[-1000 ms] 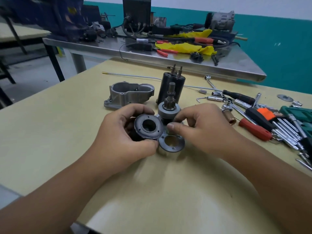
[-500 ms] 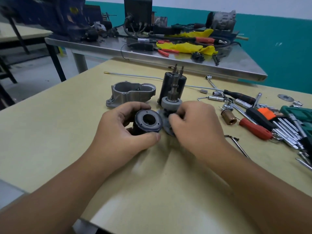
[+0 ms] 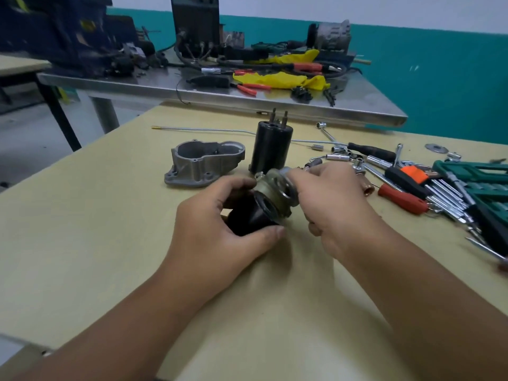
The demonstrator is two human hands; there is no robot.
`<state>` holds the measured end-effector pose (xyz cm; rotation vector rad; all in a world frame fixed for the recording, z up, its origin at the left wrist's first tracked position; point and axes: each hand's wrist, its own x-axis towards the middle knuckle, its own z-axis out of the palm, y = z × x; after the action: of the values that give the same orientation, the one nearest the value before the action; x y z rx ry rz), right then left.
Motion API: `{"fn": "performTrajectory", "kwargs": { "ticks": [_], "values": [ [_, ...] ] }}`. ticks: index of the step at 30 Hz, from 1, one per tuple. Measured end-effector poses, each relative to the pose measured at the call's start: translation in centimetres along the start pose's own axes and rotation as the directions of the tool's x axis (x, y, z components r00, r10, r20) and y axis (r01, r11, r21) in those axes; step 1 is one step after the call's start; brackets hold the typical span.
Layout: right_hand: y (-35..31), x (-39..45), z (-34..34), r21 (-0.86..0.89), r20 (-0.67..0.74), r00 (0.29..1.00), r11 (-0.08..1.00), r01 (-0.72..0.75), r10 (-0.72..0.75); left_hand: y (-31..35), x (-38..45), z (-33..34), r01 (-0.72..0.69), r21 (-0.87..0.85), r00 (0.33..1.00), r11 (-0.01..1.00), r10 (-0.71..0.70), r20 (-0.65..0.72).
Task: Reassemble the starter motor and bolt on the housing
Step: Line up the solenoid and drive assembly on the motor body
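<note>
At desk centre, the left hand (image 3: 220,224) grips the black motor body (image 3: 253,218), fingers curled round it and its open end tilted toward 1 o'clock. The right hand (image 3: 330,204) grasps the grey drive assembly (image 3: 277,188) and presses it against that open end; half a second earlier this assembly stood upright on the desk (image 3: 110,243) beside the body, and the flat ring plate seen then is no longer visible. Mating of the two parts therefore appears under way, though seating depth cannot be judged. The aluminium housing (image 3: 204,166) lies unbolted at 11 o'clock, apart from the hands. A black solenoid cylinder (image 3: 272,148) stands upright at 12 o'clock, just beyond the joined parts. Loose sockets and wrenches (image 3: 439,188) crowd the 3 o'clock side. Open desk surface lies at 6 and 9 o'clock; the near edge runs at 7 o'clock.
</note>
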<state>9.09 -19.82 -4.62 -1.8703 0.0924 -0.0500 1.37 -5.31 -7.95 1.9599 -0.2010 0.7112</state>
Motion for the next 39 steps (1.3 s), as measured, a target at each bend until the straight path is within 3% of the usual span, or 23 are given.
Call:
{"fn": "performTrajectory", "kwargs": {
  "ticks": [6,9,11,14,16,18,23,26,31,36,39],
  "values": [
    [0.7,-0.7,-0.2,-0.001,0.061,0.998,1.000,0.029,-0.029,0.3,0.7,0.6,-0.233,0.142,0.965,0.962,0.247,-0.089],
    [1.1,-0.8,-0.6,0.064,0.091,0.995,0.997,-0.039,0.033,0.1,1.8,1.2,-0.351,0.248,0.924,0.903,0.377,-0.068],
    [1.2,-0.6,-1.0,0.165,0.131,0.985,0.978,-0.131,0.110,0.4,3.3,1.5,-0.444,0.277,0.890,0.852,0.456,0.024],
    [1.2,0.0,-2.0,0.296,0.192,0.949,0.907,-0.298,0.249,1.8,6.2,2.3,-0.564,0.268,0.823,0.781,0.502,0.266],
    [1.3,0.6,-2.8,0.325,0.226,0.925,0.872,-0.366,0.305,3.0,7.9,3.0,-0.560,0.265,0.806,0.785,0.441,0.396],
    [1.1,0.9,-3.5,0.366,0.272,0.902,0.831,-0.419,0.335,3.7,8.8,3.7,-0.493,0.252,0.829,0.833,0.363,0.425],
    [0.9,1.1,-4.0,0.446,0.357,0.869,0.754,-0.482,0.344,2.5,8.2,4.3,-0.253,0.066,0.955,0.965,0.238,0.174],
    [1.2,0.9,-3.7,0.434,0.365,0.865,0.760,-0.484,0.343,2.0,7.2,4.2,-0.332,0.110,0.940,0.937,0.319,0.121],
    [1.0,0.5,-3.6,0.453,0.348,0.874,0.755,-0.474,0.340,2.1,5.9,4.9,-0.507,0.226,0.857,0.832,0.458,0.235],
    [1.0,0.3,-3.6,0.360,0.330,0.877,0.813,-0.458,0.348,2.7,6.4,4.4,-0.380,0.198,0.913,0.904,0.331,0.239],
    [0.9,-0.1,-3.4,0.323,0.327,0.893,0.851,-0.414,0.311,2.3,7.0,3.9,-0.384,0.197,0.906,0.902,0.327,0.269]
  ]
}}
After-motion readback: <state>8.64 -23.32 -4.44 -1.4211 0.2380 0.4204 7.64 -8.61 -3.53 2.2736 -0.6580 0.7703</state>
